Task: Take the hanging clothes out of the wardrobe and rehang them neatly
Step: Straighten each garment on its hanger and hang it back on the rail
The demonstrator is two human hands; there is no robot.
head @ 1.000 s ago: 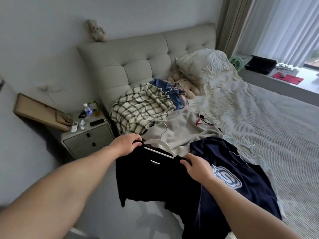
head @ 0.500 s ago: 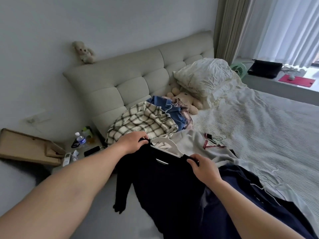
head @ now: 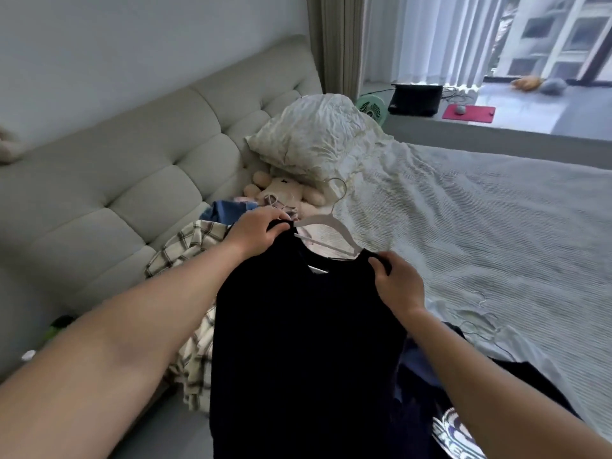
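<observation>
Over the white ribbed bedspread, left hand and right hand pinch the black top's shoulders with curled fingers, white plastic hanger inside, crumpled pillow beyond; nearby logo unreadable.

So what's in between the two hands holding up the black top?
In the head view, a white hanger sits between the left hand and right hand, its hook sticking up, its arms tucked into the neck of the black top.
</observation>
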